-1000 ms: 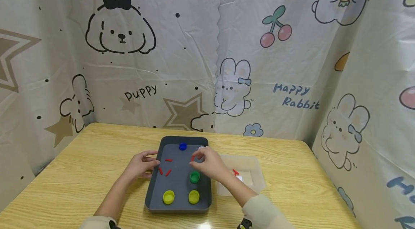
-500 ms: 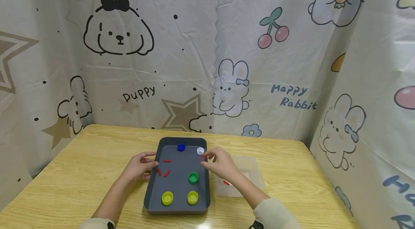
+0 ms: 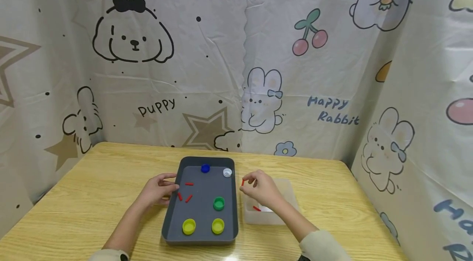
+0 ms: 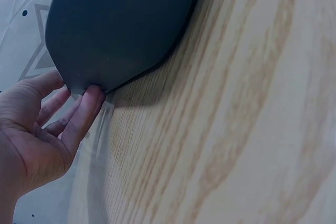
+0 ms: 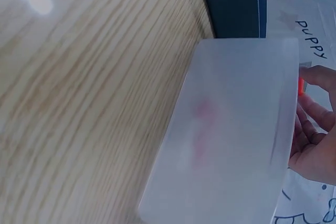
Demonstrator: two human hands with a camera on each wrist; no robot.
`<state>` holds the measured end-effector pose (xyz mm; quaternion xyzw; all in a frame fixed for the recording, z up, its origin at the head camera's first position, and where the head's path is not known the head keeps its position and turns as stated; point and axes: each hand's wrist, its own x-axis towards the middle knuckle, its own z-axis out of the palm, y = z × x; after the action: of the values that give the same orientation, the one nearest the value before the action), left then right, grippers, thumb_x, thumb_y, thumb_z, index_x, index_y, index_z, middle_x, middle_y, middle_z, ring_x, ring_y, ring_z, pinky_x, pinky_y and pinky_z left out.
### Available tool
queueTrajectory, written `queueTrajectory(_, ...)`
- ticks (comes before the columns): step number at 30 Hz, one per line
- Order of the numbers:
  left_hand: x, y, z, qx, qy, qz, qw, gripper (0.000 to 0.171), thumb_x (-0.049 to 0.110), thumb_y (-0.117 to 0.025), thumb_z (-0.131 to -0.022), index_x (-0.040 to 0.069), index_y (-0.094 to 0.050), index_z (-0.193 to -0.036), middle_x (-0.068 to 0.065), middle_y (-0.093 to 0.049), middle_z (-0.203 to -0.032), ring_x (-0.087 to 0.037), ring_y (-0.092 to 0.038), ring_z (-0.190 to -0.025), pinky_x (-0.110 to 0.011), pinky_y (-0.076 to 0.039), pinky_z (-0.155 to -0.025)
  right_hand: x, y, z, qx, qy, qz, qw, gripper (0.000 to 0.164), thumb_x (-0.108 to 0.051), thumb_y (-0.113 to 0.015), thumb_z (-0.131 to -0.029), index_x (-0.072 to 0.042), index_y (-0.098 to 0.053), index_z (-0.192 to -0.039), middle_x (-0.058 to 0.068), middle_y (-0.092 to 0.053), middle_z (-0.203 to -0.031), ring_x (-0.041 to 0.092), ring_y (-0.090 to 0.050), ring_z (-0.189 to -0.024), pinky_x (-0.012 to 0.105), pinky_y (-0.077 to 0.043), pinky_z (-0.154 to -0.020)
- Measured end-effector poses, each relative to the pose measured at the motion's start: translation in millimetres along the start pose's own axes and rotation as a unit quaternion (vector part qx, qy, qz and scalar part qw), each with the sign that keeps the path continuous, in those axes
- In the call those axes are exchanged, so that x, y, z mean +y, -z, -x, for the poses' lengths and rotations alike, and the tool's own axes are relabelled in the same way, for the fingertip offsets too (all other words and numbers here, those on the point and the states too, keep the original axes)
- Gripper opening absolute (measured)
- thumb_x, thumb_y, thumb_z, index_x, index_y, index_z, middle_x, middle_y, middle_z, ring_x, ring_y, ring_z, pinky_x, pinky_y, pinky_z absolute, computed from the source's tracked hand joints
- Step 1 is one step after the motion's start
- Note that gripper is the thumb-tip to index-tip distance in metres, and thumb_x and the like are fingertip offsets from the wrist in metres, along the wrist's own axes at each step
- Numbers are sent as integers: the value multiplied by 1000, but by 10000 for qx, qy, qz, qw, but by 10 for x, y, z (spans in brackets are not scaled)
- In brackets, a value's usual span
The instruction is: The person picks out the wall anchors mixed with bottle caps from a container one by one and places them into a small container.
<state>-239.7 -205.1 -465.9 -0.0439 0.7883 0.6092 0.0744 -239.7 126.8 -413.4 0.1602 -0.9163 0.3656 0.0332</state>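
Note:
My left hand (image 3: 157,189) rests at the left side of a dark grey tray (image 3: 168,228), thumb and fingertips touching its rim, fingers fairly straight. A small red stick (image 3: 242,183) is pinched upright between thumb and forefinger of my right hand (image 3: 263,189). That hand hovers above the left part of a translucent plastic box (image 3: 292,199), just right of the tray. Inside the tray, several red sticks (image 3: 189,184) lie near the left wall. Round caps sit there too: blue (image 3: 205,168), white (image 3: 227,172), green (image 3: 219,203) and two yellow (image 3: 189,226).
Inside the box lie another red stick (image 3: 256,208) and something white (image 3: 265,209), partly hidden by my right arm. Tray and box stand side by side on a wood-grain table (image 3: 325,195). A printed curtain (image 3: 207,68) hangs behind and along the sides.
My right hand has moved rightward with its red stick, from over the tray to over the box, uncovering the white cap. The left hand stays at the tray's rim.

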Motion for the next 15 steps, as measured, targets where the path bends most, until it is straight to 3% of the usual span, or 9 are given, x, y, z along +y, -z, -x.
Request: queueTrajectory(15,18,-8,-10,-23,-19,-150,9999,56,16,-66,-87,2,-44,-136,-26,-56,-122,-18,-64,-80,-34,-56,-62,185,132,112,221,-371,97,9990,22,-19,-76,-77,-9,-70,-95,4,-58,-86,13,-47,-73,24,-40,-61)
